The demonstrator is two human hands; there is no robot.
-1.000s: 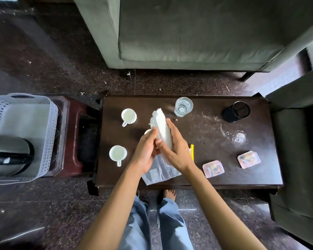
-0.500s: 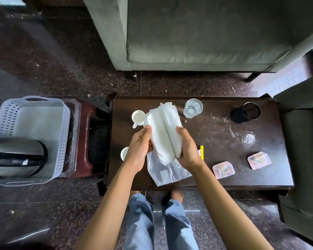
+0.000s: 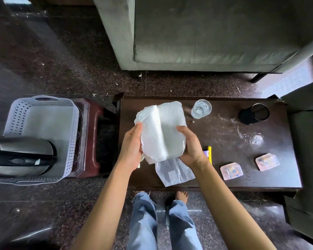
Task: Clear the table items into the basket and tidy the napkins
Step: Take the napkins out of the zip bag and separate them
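Basket [image 3: 16, 120] sits at 9 o'clock from the table [image 3: 224, 150], on a red-brown stool [image 3: 92, 138]. A steel kettle [image 3: 22, 156] lies on its side in the basket's 7 o'clock corner.

My left hand [image 3: 131, 150] grips the 9 o'clock edge of the napkins [image 3: 161, 130], with the thumb on top and the other fingers curled underneath. The white stack is lifted above the left part of the table, and a fold line runs down its middle. My right hand [image 3: 192, 147] grips the 3 o'clock edge the same way.

At 6 o'clock from the stack a clear plastic wrapper [image 3: 173, 172] lies flat near the table's front edge. A drinking glass [image 3: 201, 109] stands at 1 o'clock from the napkins. A yellow stick [image 3: 209, 154], which I cannot identify, lies just beside my right wrist at 3 o'clock.

Farther right a black cup [image 3: 254, 114] stands at 2 o'clock. Two pink boxes [image 3: 231, 171] [image 3: 266, 162] lie at 4 o'clock.
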